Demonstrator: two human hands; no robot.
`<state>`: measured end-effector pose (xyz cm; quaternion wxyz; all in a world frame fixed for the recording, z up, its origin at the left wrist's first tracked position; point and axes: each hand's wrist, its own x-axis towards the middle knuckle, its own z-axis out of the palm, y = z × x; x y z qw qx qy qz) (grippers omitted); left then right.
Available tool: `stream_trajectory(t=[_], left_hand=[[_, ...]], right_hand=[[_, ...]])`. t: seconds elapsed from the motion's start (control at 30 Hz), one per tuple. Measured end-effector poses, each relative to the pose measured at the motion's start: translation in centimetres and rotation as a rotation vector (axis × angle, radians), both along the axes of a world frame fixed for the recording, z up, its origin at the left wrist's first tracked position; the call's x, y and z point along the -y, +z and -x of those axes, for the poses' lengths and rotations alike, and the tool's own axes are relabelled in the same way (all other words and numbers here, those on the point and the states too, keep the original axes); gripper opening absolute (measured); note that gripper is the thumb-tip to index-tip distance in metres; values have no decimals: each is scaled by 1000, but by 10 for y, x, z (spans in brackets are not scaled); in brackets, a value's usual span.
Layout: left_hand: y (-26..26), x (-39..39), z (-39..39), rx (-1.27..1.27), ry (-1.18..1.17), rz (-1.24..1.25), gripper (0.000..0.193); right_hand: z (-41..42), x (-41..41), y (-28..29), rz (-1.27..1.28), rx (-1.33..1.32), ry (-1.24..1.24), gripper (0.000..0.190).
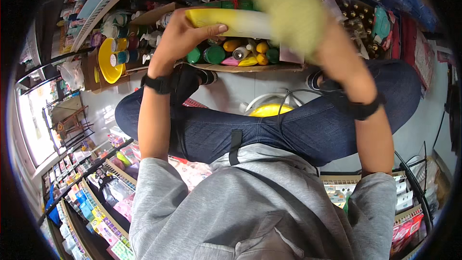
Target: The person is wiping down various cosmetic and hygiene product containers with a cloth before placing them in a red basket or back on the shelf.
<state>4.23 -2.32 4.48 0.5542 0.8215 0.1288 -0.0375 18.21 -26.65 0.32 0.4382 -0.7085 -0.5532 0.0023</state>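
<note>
My left hand (184, 36) holds one end of a long yellow and white container (231, 21), its thumb lying along the near side. It is level above an open cardboard box (249, 68). My right hand (330, 43) grips a fuzzy yellow-green cloth (296, 14), blurred by motion. The cloth covers the container's right end and most of my right fingers. Below the container, the box holds green-capped bottles (214, 55), yellow-capped bottles (232, 45) and a pink pack (231, 61).
I sit between loaded store shelves. A yellow plastic basin (110, 61) stands at the left, beside several jars (120, 45). A round yellow-topped item (270, 110) is on the floor behind my legs. Shelving (104, 184) with packaged goods runs behind me. A black cable (279, 115) crosses my thigh.
</note>
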Motion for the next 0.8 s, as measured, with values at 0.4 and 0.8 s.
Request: stream_trajectory(t=[0.4,0.8], left_hand=[[16,24,34,290,81,53,22],[35,-26,69,183,309,383,35]], right_hand=[[61,-57,16,59,-171,37,72],[51,-53,18,20,-507,-106,46]])
